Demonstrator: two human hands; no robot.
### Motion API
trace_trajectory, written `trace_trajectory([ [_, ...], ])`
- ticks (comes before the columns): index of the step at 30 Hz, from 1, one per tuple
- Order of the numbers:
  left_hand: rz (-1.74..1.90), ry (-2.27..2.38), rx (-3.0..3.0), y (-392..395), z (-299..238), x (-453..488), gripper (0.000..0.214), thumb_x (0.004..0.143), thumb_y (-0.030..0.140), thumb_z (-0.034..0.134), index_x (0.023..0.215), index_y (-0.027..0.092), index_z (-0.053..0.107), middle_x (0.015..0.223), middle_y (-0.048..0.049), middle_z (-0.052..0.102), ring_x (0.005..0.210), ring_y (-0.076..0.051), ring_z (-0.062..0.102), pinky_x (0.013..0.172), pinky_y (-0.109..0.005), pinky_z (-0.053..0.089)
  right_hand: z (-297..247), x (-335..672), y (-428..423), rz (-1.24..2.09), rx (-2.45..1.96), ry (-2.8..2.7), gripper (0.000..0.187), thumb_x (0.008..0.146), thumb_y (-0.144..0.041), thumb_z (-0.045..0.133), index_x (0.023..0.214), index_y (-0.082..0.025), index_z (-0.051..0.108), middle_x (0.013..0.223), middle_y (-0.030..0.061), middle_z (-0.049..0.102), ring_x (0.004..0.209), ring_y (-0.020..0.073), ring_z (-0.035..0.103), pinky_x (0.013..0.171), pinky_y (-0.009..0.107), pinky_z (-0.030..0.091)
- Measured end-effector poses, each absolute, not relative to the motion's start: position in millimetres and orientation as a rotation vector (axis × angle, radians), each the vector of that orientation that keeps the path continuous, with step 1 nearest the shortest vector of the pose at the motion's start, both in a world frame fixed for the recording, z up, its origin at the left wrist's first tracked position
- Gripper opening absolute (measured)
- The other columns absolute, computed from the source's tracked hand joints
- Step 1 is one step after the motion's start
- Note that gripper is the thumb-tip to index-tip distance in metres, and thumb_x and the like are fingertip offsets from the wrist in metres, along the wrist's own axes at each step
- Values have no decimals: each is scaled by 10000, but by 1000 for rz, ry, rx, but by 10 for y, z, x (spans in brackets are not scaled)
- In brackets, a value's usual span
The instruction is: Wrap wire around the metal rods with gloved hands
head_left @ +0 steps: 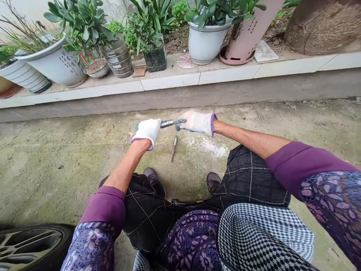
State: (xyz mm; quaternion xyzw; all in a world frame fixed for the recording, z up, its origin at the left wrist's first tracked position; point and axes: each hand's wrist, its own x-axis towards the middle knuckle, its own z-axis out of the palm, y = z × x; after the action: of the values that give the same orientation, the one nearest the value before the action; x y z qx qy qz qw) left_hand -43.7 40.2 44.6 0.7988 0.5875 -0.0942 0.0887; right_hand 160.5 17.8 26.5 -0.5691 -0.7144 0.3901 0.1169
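Both my hands wear white knit gloves with purple cuffs. My left hand (147, 130) is closed round one end of a shiny, ribbed metal rod (168, 123) held level in front of me. My right hand (196, 122) grips the rod's other end, where something teal shows between the fingers. A teal tip also pokes out past my left fist. Below the hands a second thin brownish rod (173, 148) lies on the concrete ground (70, 158), next to a patch of white powder (210, 146). I am seated, knees apart, shoes on the ground.
A raised tiled ledge (169, 81) runs across ahead, carrying several potted plants: white pots (58, 64), a dark ribbed pot (118, 56), a white pot (205, 43) and a tilted pink pot (248, 34). A wheel and tyre (31, 244) sit at my lower left.
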Motion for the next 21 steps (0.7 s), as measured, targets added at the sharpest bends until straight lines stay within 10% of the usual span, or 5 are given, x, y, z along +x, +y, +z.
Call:
trace_trajectory([
  [7, -378, 1608, 2337, 200, 354, -210, 105, 853, 249, 666, 854, 148, 693, 689, -84, 665, 886, -235, 670, 845, -318, 472, 347, 1811, 297, 660, -1707, -2334, 135, 845, -213, 637, 791, -187, 758, 680, 19, 643, 606, 116, 463, 548, 272, 281],
  [21, 305, 1555, 1814, 228, 594, -531, 247, 860, 176, 646, 1083, 90, 710, 577, 22, 560, 530, -75, 468, 560, -215, 405, 167, 1548, 226, 1247, -1590, -2111, 237, 885, -215, 537, 969, -164, 753, 642, -16, 580, 486, 70, 410, 476, 236, 300],
])
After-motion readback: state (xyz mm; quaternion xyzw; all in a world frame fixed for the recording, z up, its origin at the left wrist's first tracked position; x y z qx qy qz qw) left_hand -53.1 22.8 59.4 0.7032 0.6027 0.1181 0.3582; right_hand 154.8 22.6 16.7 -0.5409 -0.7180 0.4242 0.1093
